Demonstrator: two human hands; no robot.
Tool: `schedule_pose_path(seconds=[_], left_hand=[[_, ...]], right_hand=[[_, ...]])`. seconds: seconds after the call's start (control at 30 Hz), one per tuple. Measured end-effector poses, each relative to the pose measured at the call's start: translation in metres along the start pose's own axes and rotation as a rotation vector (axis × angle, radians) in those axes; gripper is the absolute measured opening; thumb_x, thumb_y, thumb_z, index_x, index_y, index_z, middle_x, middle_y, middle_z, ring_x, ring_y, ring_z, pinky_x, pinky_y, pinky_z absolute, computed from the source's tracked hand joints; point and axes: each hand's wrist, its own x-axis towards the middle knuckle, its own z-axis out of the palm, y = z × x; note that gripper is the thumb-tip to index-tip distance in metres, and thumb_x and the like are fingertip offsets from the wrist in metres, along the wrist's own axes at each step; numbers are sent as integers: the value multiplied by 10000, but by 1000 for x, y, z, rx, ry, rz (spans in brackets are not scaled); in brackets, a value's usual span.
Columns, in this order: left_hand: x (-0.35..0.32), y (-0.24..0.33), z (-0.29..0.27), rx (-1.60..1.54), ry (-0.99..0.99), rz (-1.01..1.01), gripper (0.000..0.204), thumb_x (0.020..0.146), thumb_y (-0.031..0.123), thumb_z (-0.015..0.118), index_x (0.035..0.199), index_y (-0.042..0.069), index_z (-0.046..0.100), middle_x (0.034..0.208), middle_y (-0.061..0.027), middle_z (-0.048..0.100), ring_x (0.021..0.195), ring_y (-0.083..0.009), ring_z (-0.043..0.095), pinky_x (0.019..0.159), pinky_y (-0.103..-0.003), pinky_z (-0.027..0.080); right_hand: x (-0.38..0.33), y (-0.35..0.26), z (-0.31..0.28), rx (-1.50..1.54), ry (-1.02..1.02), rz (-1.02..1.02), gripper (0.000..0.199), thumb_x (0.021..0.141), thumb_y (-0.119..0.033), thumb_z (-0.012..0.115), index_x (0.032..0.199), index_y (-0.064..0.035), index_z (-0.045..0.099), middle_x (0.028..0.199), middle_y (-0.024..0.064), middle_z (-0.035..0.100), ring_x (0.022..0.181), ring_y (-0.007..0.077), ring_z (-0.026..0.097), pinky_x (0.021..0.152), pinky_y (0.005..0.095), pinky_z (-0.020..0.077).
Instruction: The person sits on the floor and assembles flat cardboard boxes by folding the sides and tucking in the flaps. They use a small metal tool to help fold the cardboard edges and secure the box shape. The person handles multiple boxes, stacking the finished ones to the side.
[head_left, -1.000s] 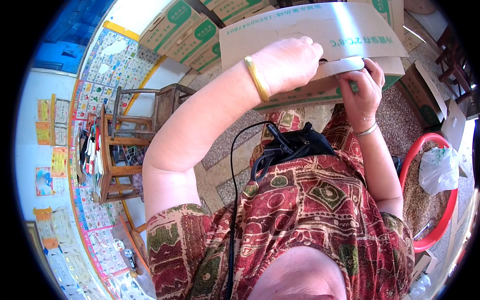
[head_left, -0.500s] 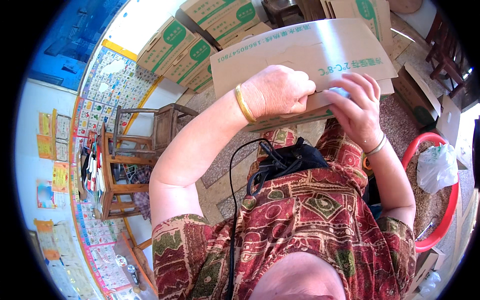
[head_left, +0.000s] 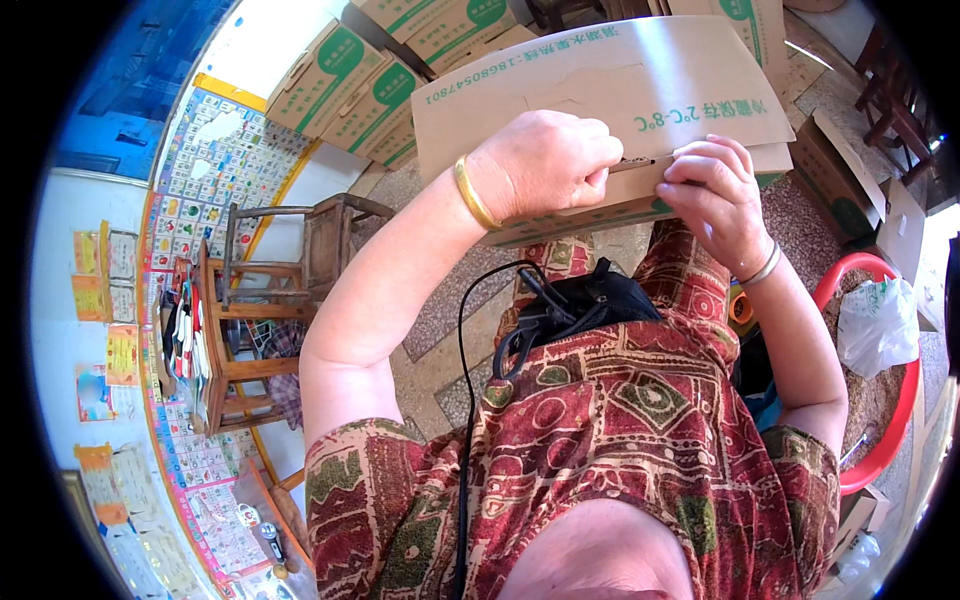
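A cardboard carton point(head_left: 600, 90) with green print lies across my lap, its broad flap toward the far side. My left hand point(head_left: 545, 165), with a gold bangle at the wrist, is closed in a fist at the near edge of this flap; what its fingers hold is hidden. To its right, my right hand point(head_left: 712, 190) has its fingertips pinched at the same edge, and I cannot make out what is in them. A narrow dark gap with a thin brown strip shows between the two hands.
Several printed cartons point(head_left: 350, 90) stand at the far left. A wooden chair point(head_left: 330, 245) is on the left. At the right, a red basin point(head_left: 908, 420) holds brown grainy material and a white plastic bag point(head_left: 875, 325). An open carton point(head_left: 835, 185) lies beyond it.
The carton has shifted slightly away from me. My right hand's spread fingers have drawn together into a pinch. A dark gap now shows at the flap edge between my hands.
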Motion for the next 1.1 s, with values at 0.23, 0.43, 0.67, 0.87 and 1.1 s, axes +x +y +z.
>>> schedule_pose_path(seconds=[0.23, 0.43, 0.67, 0.87, 1.1], left_hand=[[18, -4, 4, 205, -135, -104, 271, 879, 321, 548, 744, 88, 576, 686, -88, 624, 700, -270, 644, 621, -375, 518], [23, -4, 9, 117, -64, 38, 192, 836, 250, 595, 721, 102, 551, 662, -86, 573, 635, -277, 596, 566, -372, 481], [12, 11, 14, 42, 97, 179, 154, 775, 168, 639, 683, 103, 533, 640, -55, 543, 597, -229, 579, 538, -336, 471], [8, 5, 13, 148, 104, 105, 163, 791, 217, 637, 726, 102, 541, 676, -62, 553, 634, -245, 585, 562, -346, 481], [25, -4, 12, 160, -43, -123, 288, 878, 360, 552, 768, 94, 566, 718, -104, 610, 710, -314, 616, 614, -396, 495]], right_hand=[[2, 10, 7, -25, 32, 20, 235, 661, -60, 722, 874, -105, 632, 952, 19, 594, 957, 234, 578, 879, 406, 431], [-1, 5, 1, -15, 50, 62, 255, 663, -72, 726, 901, -111, 644, 971, 19, 594, 960, 233, 576, 885, 410, 433], [-9, 1, -6, -17, -31, -15, 264, 676, -99, 726, 929, -116, 652, 1000, 18, 599, 960, 231, 577, 888, 400, 448], [4, 5, -1, 1, -20, 30, 223, 689, -87, 715, 902, -103, 650, 982, 28, 601, 956, 240, 582, 867, 397, 449], [9, 17, 5, -9, -14, 55, 207, 704, -82, 707, 902, -92, 647, 974, 31, 605, 947, 244, 582, 860, 386, 445]])
